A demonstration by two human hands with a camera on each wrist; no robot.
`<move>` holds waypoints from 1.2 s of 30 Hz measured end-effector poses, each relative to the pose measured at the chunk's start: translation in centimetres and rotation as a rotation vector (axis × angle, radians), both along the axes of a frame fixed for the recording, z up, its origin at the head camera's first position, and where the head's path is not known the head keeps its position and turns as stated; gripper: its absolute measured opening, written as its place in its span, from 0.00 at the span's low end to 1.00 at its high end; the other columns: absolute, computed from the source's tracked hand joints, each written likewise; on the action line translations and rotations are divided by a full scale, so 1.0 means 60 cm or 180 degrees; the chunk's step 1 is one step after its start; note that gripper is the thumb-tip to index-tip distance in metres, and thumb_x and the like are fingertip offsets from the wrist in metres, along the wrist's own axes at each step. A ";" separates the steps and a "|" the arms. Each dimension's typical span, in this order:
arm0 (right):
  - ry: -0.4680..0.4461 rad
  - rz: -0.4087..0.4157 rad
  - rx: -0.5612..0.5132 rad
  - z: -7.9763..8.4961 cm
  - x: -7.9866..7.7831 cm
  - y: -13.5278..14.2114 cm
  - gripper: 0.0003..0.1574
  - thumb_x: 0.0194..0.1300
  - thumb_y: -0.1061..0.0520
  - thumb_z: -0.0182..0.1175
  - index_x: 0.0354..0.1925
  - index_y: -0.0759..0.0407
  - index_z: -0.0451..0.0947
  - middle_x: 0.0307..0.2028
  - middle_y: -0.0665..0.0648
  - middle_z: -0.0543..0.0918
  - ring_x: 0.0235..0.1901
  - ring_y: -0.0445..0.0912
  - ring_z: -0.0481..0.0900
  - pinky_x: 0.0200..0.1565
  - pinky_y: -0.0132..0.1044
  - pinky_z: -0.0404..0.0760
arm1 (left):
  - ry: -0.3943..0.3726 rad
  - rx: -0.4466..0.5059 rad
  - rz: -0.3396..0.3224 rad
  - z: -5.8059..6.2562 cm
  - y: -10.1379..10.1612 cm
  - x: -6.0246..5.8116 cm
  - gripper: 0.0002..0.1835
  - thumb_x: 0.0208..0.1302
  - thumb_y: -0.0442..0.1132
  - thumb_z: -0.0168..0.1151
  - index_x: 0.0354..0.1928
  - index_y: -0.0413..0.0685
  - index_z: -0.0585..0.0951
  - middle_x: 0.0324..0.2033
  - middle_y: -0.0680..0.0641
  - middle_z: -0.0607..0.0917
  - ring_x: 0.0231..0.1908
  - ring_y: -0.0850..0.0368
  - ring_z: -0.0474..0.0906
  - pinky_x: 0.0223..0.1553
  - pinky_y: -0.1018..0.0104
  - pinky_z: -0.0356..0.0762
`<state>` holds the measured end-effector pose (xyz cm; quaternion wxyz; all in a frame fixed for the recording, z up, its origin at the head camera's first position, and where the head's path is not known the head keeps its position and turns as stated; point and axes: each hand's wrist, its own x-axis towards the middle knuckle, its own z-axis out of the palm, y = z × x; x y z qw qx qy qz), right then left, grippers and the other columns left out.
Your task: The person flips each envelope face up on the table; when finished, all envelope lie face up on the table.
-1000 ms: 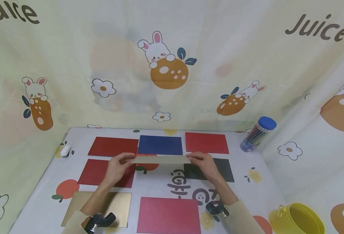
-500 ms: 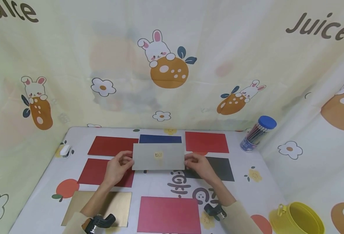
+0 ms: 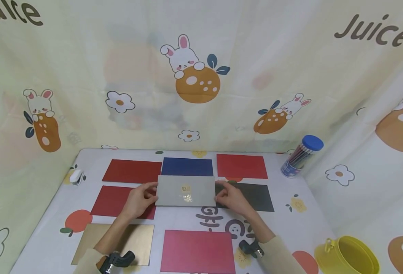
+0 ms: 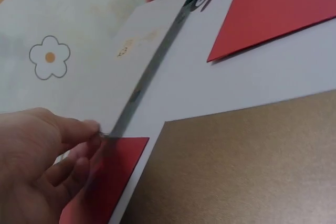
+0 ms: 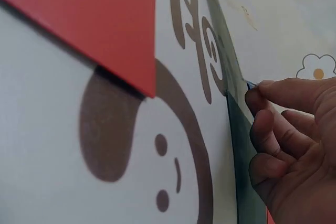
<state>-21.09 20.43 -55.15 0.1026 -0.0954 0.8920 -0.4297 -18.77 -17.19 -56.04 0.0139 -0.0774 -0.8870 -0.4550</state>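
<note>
A light grey card (image 3: 174, 192) with gold print, perhaps an envelope, is held just above the middle of the table. My left hand (image 3: 139, 199) pinches its left edge between thumb and fingers. At the opposite edge my right hand (image 3: 234, 198) pinches it the same way. In the left wrist view the card (image 4: 142, 30) slants up from the table, with a shadow under its lower edge. Behind it lies a blue card (image 3: 187, 166). A dark red card (image 3: 105, 199) is partly under my left hand, and a dark green card (image 3: 256, 196) is beside my right.
Other flat cards lie around: brownish red (image 3: 131, 171), bright red (image 3: 242, 166), gold (image 3: 139, 243) and pink (image 3: 198, 251). A white stapler (image 3: 76, 177) sits at the left edge. A blue-lidded jar of pencils (image 3: 297, 160) stands at the back right, a yellow bucket (image 3: 328, 257) at the front right.
The grey card was seen nearly edge-on; it has tipped so its printed face shows, then come lower and nearer. Both hands keep their pinch on it.
</note>
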 end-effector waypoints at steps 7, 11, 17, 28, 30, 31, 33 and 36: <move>0.0131 0.0108 0.0196 -0.006 0.000 -0.003 0.40 0.62 0.58 0.70 0.70 0.55 0.68 0.30 0.44 0.85 0.28 0.41 0.79 0.34 0.37 0.77 | -0.0050 -0.0119 -0.0123 -0.008 -0.001 0.001 0.31 0.57 0.32 0.74 0.64 0.43 0.78 0.47 0.46 0.85 0.33 0.61 0.80 0.31 0.71 0.79; 0.0138 0.0115 0.0230 -0.004 0.000 -0.005 0.39 0.62 0.58 0.70 0.69 0.56 0.69 0.30 0.45 0.85 0.28 0.41 0.78 0.34 0.37 0.77 | -0.0068 -0.0151 -0.0123 -0.009 -0.001 0.001 0.31 0.57 0.31 0.74 0.64 0.43 0.78 0.46 0.47 0.85 0.32 0.60 0.80 0.29 0.71 0.78; 0.0144 0.0108 0.0262 -0.001 0.000 -0.008 0.38 0.62 0.59 0.70 0.68 0.57 0.70 0.30 0.46 0.85 0.28 0.41 0.78 0.35 0.37 0.78 | -0.0097 -0.0183 -0.0123 -0.010 -0.001 0.001 0.30 0.57 0.31 0.73 0.64 0.43 0.79 0.44 0.48 0.86 0.31 0.60 0.78 0.28 0.70 0.75; 0.0065 0.0009 0.0340 0.008 -0.001 -0.017 0.37 0.61 0.59 0.70 0.67 0.60 0.71 0.29 0.45 0.85 0.28 0.41 0.79 0.35 0.37 0.77 | 0.0046 -0.0262 -0.0090 -0.016 -0.005 0.004 0.30 0.56 0.34 0.76 0.63 0.44 0.80 0.44 0.49 0.87 0.36 0.58 0.78 0.33 0.71 0.77; 0.0042 -0.0005 0.0333 0.008 -0.002 -0.018 0.37 0.61 0.59 0.71 0.66 0.60 0.71 0.29 0.46 0.85 0.28 0.41 0.79 0.35 0.38 0.77 | 0.0071 -0.0303 -0.0080 -0.017 -0.007 0.005 0.31 0.55 0.34 0.76 0.63 0.44 0.80 0.44 0.49 0.87 0.38 0.58 0.79 0.36 0.71 0.78; 0.0034 -0.0011 0.0333 0.007 -0.002 -0.018 0.37 0.61 0.59 0.71 0.66 0.60 0.71 0.29 0.46 0.85 0.28 0.41 0.79 0.35 0.38 0.78 | 0.0078 -0.0328 -0.0073 -0.018 -0.007 0.005 0.31 0.55 0.35 0.77 0.62 0.44 0.80 0.44 0.49 0.87 0.38 0.57 0.79 0.37 0.70 0.79; 0.0024 -0.0014 0.0335 0.006 -0.002 -0.018 0.36 0.61 0.59 0.71 0.66 0.60 0.72 0.29 0.46 0.85 0.28 0.41 0.79 0.34 0.37 0.77 | 0.0074 -0.0366 -0.0068 -0.019 -0.010 0.006 0.31 0.55 0.35 0.77 0.62 0.45 0.81 0.44 0.49 0.87 0.40 0.57 0.79 0.38 0.69 0.80; 0.0016 -0.0010 0.0336 0.001 -0.003 -0.018 0.36 0.61 0.59 0.71 0.66 0.60 0.72 0.28 0.46 0.84 0.27 0.41 0.79 0.33 0.37 0.77 | 0.0077 -0.0410 -0.0081 -0.021 -0.013 0.008 0.30 0.54 0.35 0.78 0.61 0.46 0.81 0.43 0.49 0.87 0.41 0.55 0.79 0.39 0.67 0.80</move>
